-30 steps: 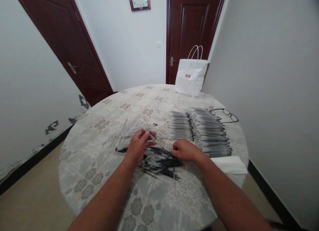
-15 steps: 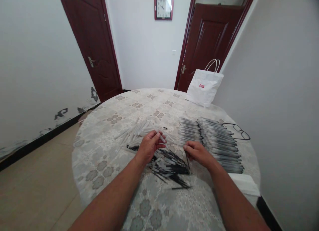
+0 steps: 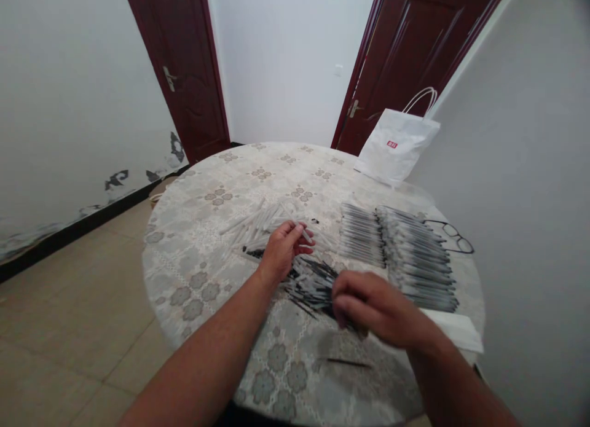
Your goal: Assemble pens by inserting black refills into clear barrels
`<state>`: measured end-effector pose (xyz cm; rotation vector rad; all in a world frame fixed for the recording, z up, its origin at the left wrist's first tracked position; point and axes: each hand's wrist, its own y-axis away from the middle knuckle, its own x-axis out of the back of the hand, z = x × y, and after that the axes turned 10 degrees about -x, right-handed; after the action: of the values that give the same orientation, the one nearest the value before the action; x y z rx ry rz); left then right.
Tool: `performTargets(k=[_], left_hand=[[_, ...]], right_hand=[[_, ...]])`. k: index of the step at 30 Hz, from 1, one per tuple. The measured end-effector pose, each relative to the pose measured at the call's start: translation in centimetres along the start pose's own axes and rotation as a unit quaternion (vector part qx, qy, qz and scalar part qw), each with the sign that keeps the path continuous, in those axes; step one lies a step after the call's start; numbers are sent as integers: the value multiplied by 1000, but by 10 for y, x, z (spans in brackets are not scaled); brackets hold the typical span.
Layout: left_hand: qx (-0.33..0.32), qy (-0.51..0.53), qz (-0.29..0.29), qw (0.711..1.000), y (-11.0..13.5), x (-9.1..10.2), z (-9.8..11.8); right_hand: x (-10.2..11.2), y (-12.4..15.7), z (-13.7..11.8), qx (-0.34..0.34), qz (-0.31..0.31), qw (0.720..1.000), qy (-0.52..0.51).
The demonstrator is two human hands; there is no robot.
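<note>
My left hand (image 3: 286, 247) is closed around a clear pen barrel (image 3: 306, 235), pinched between thumb and fingers. Below and beside it spreads a pile of dark pen refills (image 3: 311, 285). My right hand (image 3: 362, 301) is over the right end of that pile. Its fingers are curled and smeared by motion, so what they hold, if anything, cannot be made out. Closer to me, a single dark refill (image 3: 346, 362) shows apart from the pile. Loose clear pen barrels (image 3: 253, 226) lie scattered behind my left hand.
Two rows of pens, a shorter row (image 3: 362, 233) and a longer stack (image 3: 419, 255), lie at the right. Glasses (image 3: 456, 238) are beside them. A white paper bag (image 3: 399, 147) stands at the back of the round table (image 3: 184, 212). Something white and flat (image 3: 454, 330) is near my right forearm.
My right hand has moved toward me over the refills; the refill it pinched is no longer visible in it. A single refill now shows apart, nearer me. The view has tilted down.
</note>
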<state>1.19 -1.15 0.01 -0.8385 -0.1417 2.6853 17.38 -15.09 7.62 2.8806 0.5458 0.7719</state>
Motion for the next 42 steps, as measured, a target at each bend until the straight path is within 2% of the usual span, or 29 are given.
performTargets(k=[1,2,4,6,9,12,17,21,26,29,33,38,40,42], left_hand=[[0,4,-1,1000,0,-1,1],[1,6,-3,1000,-1,-1,1],[7,7,-4,1000,-1,-1,1],[7,8,-10,1000,-1,-1,0],[4,9,-18,1000,-1,-1,-1],[0,10,-16,1000,-1,-1,1],[12,16,-16,1000,-1,-2,6],[10,14,-42,999,0,-3,7],[43,-25,-130,990,7,-6,8],[59,-82,-191,976,11,-8,6],[87,-124,-247,957,12,-9,2],[121,-98,-263,952,15,-9,-2],[123,-59,-244,960,16,-9,-1],[111,-10,-201,973,16,-10,0]], right_hand=[[-13,9,1,11,-38,999,37],[-24,17,5,22,-41,997,58],[-38,24,18,-5,1,999,53],[-38,25,34,-42,62,997,20],[-21,22,52,-64,144,987,-29],[-1,18,57,-59,202,976,-53],[27,4,47,-22,268,956,-115],[46,-21,31,25,309,944,-117],[48,-61,28,48,323,939,-112],[36,-75,42,41,338,934,-109],[19,-81,60,38,344,933,-95],[9,-80,63,27,319,943,-92],[7,-79,62,33,313,943,-106],[5,-78,61,44,322,939,-115]])
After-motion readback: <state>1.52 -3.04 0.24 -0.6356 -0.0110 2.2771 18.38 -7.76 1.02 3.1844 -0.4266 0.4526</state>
